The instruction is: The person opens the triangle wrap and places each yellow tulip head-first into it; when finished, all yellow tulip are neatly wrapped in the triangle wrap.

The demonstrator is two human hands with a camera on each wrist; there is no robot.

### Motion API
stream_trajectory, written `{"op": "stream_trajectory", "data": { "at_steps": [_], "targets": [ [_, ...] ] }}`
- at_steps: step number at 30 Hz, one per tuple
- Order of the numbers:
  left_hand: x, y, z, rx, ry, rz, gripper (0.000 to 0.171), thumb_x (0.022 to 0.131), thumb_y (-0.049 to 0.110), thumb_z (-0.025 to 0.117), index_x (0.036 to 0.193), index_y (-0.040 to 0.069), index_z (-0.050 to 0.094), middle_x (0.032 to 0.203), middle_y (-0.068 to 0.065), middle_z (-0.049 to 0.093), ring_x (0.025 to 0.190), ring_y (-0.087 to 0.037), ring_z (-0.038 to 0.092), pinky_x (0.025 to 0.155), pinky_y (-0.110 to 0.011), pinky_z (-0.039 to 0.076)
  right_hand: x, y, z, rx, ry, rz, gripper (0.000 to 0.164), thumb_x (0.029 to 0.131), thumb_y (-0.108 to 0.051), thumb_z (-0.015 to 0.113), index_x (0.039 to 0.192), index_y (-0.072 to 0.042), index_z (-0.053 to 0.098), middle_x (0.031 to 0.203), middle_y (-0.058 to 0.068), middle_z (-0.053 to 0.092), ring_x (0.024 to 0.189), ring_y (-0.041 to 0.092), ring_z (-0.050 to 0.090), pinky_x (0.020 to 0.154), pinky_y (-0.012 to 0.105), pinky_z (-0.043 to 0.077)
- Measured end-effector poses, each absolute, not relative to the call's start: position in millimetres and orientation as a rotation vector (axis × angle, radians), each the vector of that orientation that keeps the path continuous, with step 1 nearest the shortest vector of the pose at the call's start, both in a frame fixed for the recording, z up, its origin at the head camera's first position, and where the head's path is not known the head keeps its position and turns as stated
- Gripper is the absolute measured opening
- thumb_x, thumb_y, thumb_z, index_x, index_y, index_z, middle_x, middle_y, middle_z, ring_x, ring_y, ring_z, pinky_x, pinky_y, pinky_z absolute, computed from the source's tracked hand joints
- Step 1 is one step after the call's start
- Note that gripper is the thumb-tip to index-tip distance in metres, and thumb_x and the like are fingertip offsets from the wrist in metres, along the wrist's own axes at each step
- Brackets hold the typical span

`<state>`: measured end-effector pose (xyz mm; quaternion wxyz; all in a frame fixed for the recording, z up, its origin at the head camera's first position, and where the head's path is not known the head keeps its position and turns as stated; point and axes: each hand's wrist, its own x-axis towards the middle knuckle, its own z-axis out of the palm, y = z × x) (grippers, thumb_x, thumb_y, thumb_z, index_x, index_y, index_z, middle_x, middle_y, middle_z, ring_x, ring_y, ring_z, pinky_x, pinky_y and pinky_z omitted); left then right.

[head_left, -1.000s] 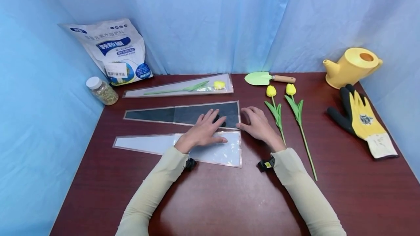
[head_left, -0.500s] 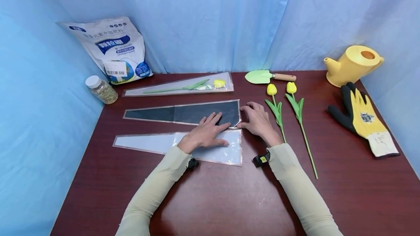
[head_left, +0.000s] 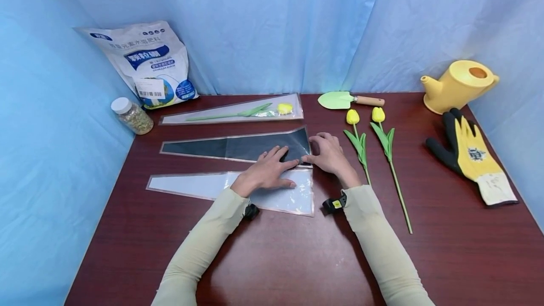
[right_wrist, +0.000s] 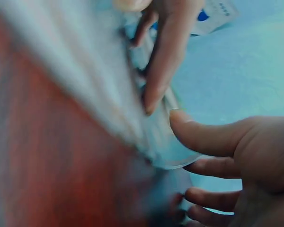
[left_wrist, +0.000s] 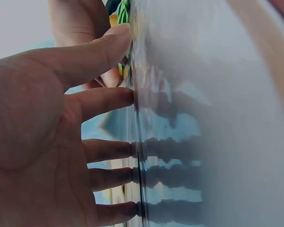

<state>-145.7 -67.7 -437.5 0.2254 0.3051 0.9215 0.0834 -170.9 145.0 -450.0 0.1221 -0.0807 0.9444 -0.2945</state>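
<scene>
Three tapered flower sleeves lie one behind another on the table. The middle one, a black flower sleeve (head_left: 246, 145), has my left hand (head_left: 267, 171) on it, fingers spread and fingertips pressing near its wide end. My right hand (head_left: 329, 154) pinches that sleeve's right edge, which bends upward. In the right wrist view, the right thumb (right_wrist: 194, 132) lies on one side of the clear film and fingers on the other. Under the left palm is part of a white flower sleeve (head_left: 182, 184). The back sleeve (head_left: 178, 119) contains a yellow tulip (head_left: 284, 108).
Two yellow tulips (head_left: 356, 143) (head_left: 387, 143) lie right of my right hand. A trowel (head_left: 335, 100), a watering can (head_left: 454, 86) and a work glove (head_left: 473, 155) are farther right and back. At the back left stand a fertilizer bag (head_left: 148, 67) and a lidded jar (head_left: 135, 119).
My right hand has shifted slightly left onto the black sleeve's edge, and its wide end has lifted and bent. The left hand has slid a little right, then stayed in place.
</scene>
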Motion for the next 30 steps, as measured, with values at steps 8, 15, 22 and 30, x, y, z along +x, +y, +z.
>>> {"op": "stream_trajectory", "data": {
  "at_steps": [8, 15, 22, 30],
  "targets": [
    [-150.3, -63.2, -431.0, 0.852, 2.56, 0.283, 0.061, 0.096, 0.049, 0.061, 0.151, 0.028, 0.045, 0.165, -0.016, 0.023, 0.153, -0.037, 0.023, 0.117, -0.062, 0.032, -177.4, 144.9, -442.5, -0.083, 2.388, -1.312, 0.056, 0.106, -0.034, 0.048, 0.151, -0.002, 0.04, 0.143, 0.024, 0.052, 0.124, 0.035, 0.057, 0.099, 0.046, 0.054],
    [-154.1, -47.4, -429.3, 0.634, 2.626, 0.855, 0.059, 0.097, 0.025, 0.061, 0.152, 0.012, 0.042, 0.153, -0.02, 0.039, 0.139, -0.036, 0.042, 0.112, -0.055, 0.041, -179.7, 149.2, -445.4, 0.014, 2.177, -1.556, 0.056, 0.108, -0.036, 0.039, 0.152, -0.001, 0.037, 0.134, 0.025, 0.05, 0.117, 0.03, 0.054, 0.089, 0.035, 0.059],
    [-160.8, -24.0, -439.7, 0.269, 2.509, 1.386, 0.061, 0.088, 0.008, 0.052, 0.148, 0.004, 0.041, 0.131, -0.022, 0.057, 0.113, -0.032, 0.063, 0.099, -0.044, 0.052, -180.5, 149.0, -445.9, 0.029, 2.098, -1.672, 0.061, 0.107, -0.045, 0.035, 0.146, 0.001, 0.044, 0.134, 0.025, 0.055, 0.102, 0.018, 0.064, 0.079, 0.03, 0.061],
    [-165.2, -23.0, -444.5, 0.104, 2.436, 1.487, 0.053, 0.091, 0.011, 0.053, 0.143, 0.006, 0.045, 0.122, -0.02, 0.063, 0.111, -0.03, 0.065, 0.093, -0.041, 0.053, -179.2, 146.4, -441.4, 0.049, 1.908, -1.824, 0.071, 0.105, -0.055, 0.026, 0.153, -0.004, 0.035, 0.153, 0.023, 0.043, 0.134, 0.038, 0.051, 0.076, 0.027, 0.06]
  ]
}}
